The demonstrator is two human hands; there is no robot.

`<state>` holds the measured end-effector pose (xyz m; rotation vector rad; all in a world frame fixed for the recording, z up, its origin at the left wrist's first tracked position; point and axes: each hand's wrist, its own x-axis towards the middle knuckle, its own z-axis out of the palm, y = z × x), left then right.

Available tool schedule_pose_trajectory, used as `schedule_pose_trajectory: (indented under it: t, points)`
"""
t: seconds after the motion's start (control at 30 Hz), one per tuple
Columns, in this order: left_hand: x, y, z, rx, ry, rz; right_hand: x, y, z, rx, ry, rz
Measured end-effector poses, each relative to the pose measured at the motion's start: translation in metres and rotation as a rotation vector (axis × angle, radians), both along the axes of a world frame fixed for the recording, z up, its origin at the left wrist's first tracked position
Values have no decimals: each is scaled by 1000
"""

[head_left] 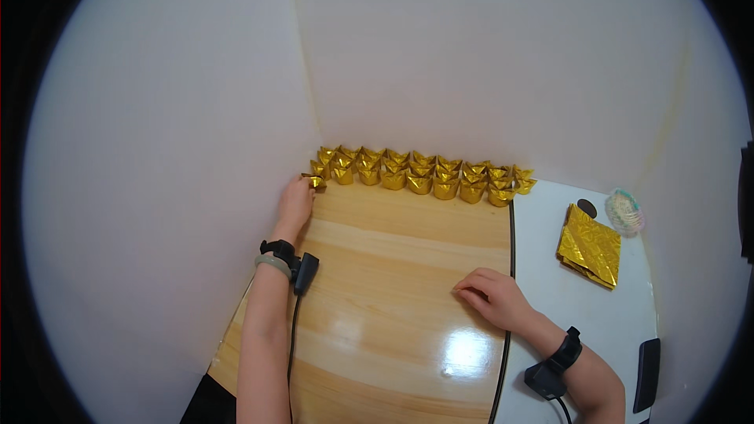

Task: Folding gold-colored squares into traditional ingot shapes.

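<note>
My left hand (297, 202) reaches to the far left corner of the wooden table. Its fingers are closed on a small folded gold paper ingot (316, 182), partly hidden by them, at the left end of the front row. Rows of similar gold paper ingots (419, 183) stand along the back wall, their tips pointing up. My right hand (496, 298) rests near the right edge of the wooden top, fingers curled together with nothing seen in them. To its upper right lies a stack of gold foil paper sheets (591, 247) on the white surface.
The wooden tabletop (377, 267) meets a white surface (542, 267) along a dark strip. A clear plastic-wrapped bundle (625, 212) and a dark round disc (587, 208) lie beyond the foil sheets. A black flat object (647, 374) lies at right. White walls enclose the table. Cabled wrist devices (305, 273) sit on both arms.
</note>
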<state>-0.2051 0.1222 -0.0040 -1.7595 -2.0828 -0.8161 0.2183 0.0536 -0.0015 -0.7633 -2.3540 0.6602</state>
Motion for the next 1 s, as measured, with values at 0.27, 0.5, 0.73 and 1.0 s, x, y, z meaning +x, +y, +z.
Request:
schedule_pose_trajectory:
  t: [0.27, 0.5, 0.73, 1.0]
  points:
    - [-7, 14, -4, -38, 33, 32, -1, 2, 0, -14, -9, -4]
    - [-14, 17, -12, 105, -22, 32, -3, 3, 0, -1, 4, 2]
    - [43, -6, 1, -133, -649, -95, -7, 1, 1, -14, -5, 9]
    - [178, -42, -5, -588, -1198, -654, 7, 10, -3, 32, 18, -152]
